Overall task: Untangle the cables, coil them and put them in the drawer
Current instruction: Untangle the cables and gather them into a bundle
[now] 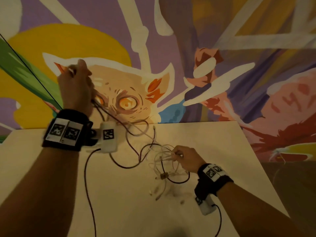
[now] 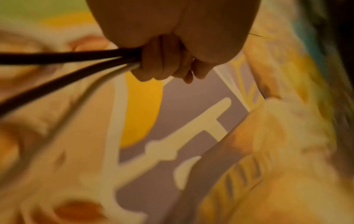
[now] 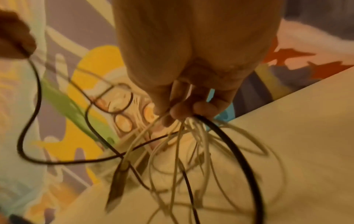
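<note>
My left hand is raised high at the upper left and grips a bundle of dark and white cable strands in its fist. Those strands run down and right to a tangle of white cables hanging just above the pale tabletop. My right hand pinches that tangle from above, with white loops and a dark cable dangling from its fingers. A dark cable loop sags between the two hands. No drawer is in view.
A colourful mural wall rises behind the table's far edge. The table's right edge slants down toward the lower right. Wrist cameras with their own black leads hang under both wrists.
</note>
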Available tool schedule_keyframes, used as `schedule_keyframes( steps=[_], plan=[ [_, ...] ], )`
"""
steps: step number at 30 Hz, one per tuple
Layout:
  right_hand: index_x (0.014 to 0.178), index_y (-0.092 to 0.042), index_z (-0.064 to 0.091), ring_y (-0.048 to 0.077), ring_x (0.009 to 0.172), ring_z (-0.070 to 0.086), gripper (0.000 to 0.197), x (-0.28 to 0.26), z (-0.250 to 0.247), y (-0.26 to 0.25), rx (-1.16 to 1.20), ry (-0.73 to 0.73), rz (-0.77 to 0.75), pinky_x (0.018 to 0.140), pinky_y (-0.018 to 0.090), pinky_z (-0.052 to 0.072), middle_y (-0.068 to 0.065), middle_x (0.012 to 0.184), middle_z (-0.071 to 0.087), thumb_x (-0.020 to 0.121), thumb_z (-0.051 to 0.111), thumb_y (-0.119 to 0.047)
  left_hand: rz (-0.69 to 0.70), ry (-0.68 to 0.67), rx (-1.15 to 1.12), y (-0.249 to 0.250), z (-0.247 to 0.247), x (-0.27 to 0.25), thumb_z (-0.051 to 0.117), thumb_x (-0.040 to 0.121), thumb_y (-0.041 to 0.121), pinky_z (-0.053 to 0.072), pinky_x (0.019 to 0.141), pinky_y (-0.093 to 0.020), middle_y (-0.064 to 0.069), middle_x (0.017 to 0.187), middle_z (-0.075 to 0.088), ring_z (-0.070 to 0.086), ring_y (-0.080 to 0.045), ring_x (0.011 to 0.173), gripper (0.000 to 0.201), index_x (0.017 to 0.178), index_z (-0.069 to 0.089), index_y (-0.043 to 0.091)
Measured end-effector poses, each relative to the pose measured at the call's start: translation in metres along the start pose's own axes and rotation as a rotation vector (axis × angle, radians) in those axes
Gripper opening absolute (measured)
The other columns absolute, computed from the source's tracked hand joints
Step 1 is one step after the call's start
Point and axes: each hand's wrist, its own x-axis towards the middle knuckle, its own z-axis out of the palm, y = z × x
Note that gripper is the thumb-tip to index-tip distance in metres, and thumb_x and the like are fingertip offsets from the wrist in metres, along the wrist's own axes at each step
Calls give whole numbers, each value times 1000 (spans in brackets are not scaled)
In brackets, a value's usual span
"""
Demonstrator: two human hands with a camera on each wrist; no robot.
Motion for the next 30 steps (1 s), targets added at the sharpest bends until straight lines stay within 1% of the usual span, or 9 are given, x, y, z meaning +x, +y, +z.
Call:
schedule_keyframes(
  steps=[2, 5, 7, 8, 11, 17, 23, 26, 30],
  plan=[
    [88, -11, 63, -3, 61, 59, 15, 1, -14, -15, 41, 20, -47, 58, 9, 43, 8, 84, 73, 95, 54, -21, 195, -97, 420, -12, -7, 2, 54, 94, 40, 42, 57, -34, -5, 65, 58, 50, -18, 58, 28, 70, 56, 24],
    [90, -16, 60, 6, 61, 61, 10, 6, -25, -51, 29, 34, -152, 60, 21, 48, 0, 73, 73, 94, 52, -20, 139, -735, 772, -53, 14, -42, 63, 90, 40, 45, 90, -35, 12, 100, 62, 59, -11, 98, 22, 107, 65, 26],
    [94, -14, 60, 0, 58, 60, 9, 7, -27, -72, 64, 65, -247, 59, 13, 43, -3, 67, 70, 94, 52, -12, 69, -1106, 914, -76, 28, -82, 63, 88, 47, 44, 84, -29, 15, 89, 57, 57, -10, 90, 39, 123, 59, 31],
    [96, -14, 60, 0, 58, 60, 8, 5, -29, -80, 93, 92, -286, 59, 12, 43, -5, 65, 69, 94, 53, -12, 60, -1154, 956, -84, 33, -95, 61, 90, 46, 41, 74, -26, 14, 82, 56, 55, -11, 83, 27, 113, 61, 32],
    [102, -18, 56, 8, 63, 65, 12, 1, -36, -85, 202, 120, -290, 63, 24, 50, -5, 66, 69, 91, 60, -21, 79, -1017, 914, -85, 36, -99, 53, 97, 38, 32, 60, -27, 6, 68, 50, 47, -14, 67, 23, 79, 53, 23],
    [95, -22, 58, 9, 96, 66, 7, 12, -31, -47, 15, 7, -182, 78, 26, 49, -3, 97, 72, 90, 62, -23, 261, -533, 654, -56, 33, -61, 56, 97, 27, 42, 79, -34, -2, 74, 52, 53, -16, 86, 26, 87, 60, 3],
    [106, -29, 55, 26, 94, 62, 31, 20, -22, 14, -439, -157, 173, 84, 39, 54, 3, 108, 65, 78, 62, -18, 222, -259, 220, -23, 24, -37, 50, 95, 37, 27, 53, -39, -8, 58, 36, 31, -19, 55, 34, 69, 45, 16],
    [105, -34, 51, 26, 100, 61, 36, 13, -16, 40, -447, -215, 298, 88, 40, 54, 5, 118, 60, 73, 67, -30, 200, -318, 121, -3, 16, -27, 50, 95, 36, 19, 49, -31, 7, 50, 30, 24, -14, 47, 32, 68, 43, 21],
    [126, -28, 45, 14, 89, 57, 62, 18, -20, -3, -99, 207, -61, 81, 27, 45, -7, 109, 57, 73, 76, -36, 108, -507, 57, 2, 35, -47, 50, 97, 30, 15, 44, -28, 10, 50, 26, 18, -13, 46, 34, 66, 41, 19]
  ],
)
